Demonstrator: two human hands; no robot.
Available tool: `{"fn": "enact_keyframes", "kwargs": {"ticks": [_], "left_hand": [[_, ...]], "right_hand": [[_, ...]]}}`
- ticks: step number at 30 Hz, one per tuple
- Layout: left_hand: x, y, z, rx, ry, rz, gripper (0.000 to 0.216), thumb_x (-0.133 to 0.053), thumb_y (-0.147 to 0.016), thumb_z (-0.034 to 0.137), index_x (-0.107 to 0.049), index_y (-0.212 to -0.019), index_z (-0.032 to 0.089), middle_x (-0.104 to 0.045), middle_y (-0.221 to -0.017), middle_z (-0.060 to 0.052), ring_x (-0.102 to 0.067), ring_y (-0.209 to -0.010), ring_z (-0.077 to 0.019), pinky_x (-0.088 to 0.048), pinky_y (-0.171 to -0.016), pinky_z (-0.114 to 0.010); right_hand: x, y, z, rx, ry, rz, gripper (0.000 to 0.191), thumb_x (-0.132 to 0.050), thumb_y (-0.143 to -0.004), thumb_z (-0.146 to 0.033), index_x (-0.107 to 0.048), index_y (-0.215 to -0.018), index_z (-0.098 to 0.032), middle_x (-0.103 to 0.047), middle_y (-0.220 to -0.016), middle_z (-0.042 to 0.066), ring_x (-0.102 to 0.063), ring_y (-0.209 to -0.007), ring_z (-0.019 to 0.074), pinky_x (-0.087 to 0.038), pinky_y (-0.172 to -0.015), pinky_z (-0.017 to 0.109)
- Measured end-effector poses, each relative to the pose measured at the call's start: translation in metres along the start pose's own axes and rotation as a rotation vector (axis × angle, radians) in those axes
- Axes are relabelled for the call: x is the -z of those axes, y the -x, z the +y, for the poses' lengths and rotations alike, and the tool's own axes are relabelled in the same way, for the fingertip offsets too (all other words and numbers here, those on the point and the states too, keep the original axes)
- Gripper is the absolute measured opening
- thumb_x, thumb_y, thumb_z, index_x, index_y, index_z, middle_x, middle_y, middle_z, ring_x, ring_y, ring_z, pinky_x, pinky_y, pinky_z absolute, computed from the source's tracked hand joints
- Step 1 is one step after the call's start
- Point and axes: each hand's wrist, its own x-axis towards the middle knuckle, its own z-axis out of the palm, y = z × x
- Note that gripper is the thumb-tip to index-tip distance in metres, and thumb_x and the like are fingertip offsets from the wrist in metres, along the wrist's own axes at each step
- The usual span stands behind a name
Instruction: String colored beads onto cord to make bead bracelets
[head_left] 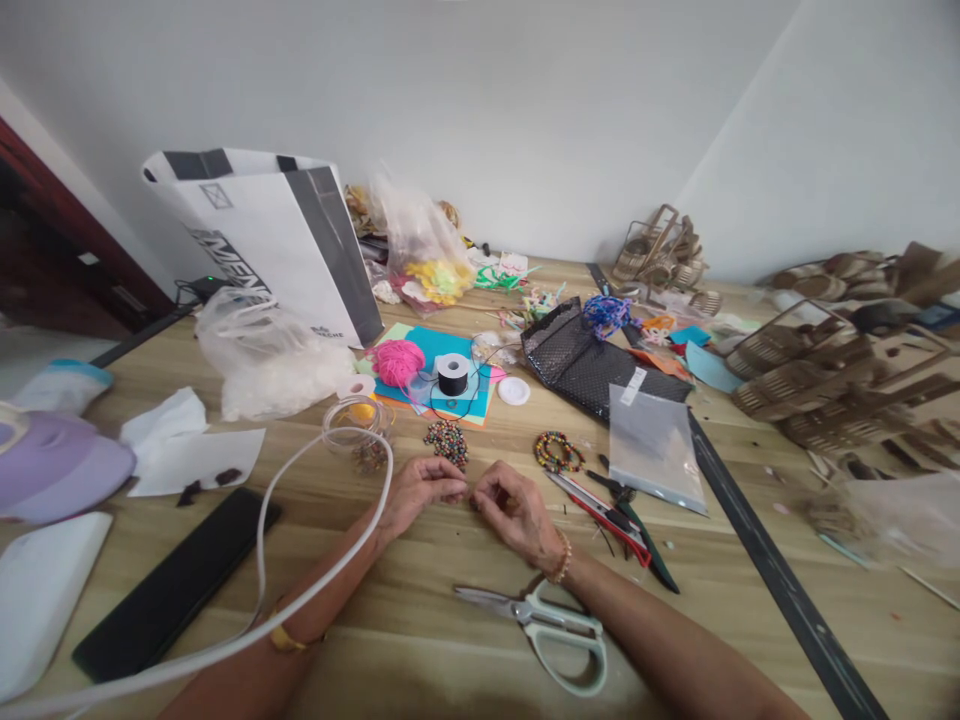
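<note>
My left hand (426, 488) and my right hand (517, 508) face each other low over the table, fingertips pinched and nearly touching. Whatever lies between the fingers is too small to make out. Just beyond them is a loose pile of multicoloured beads (448, 443). Beaded bracelets (558, 452) lie to the right of the pile. Behind the beads stands a spool of black cord (452, 374), a strand of cord trailing from it. Pale-handled scissors (551, 625) rest under my right wrist, and a red utility knife (604, 517) lies to its right.
A white cable (386, 480) loops across my left forearm. To the left are a black case (176, 585) and a plastic bag (277, 365). Pink yarn (399, 362) sits on coloured paper. On the right are a clear pouch (656, 450) and wicker baskets (795, 370).
</note>
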Motion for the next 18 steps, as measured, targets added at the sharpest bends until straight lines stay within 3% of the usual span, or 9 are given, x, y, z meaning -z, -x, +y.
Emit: {"fn": "enact_keyframes", "kwargs": {"ticks": [18], "left_hand": [[-0.0007, 0.0014, 0.0042, 0.0, -0.075, 0.032, 0.015, -0.076, -0.052, 0.018, -0.068, -0.064, 0.014, -0.064, -0.058, 0.002, -0.055, -0.059, -0.0117, -0.044, -0.066, -0.027]], "right_hand": [[-0.0001, -0.0004, -0.0025, 0.016, 0.008, -0.01, 0.01, -0.052, -0.085, -0.02, -0.055, -0.076, -0.017, -0.056, -0.068, 0.002, -0.05, -0.06, 0.0117, -0.039, -0.053, 0.022]]}}
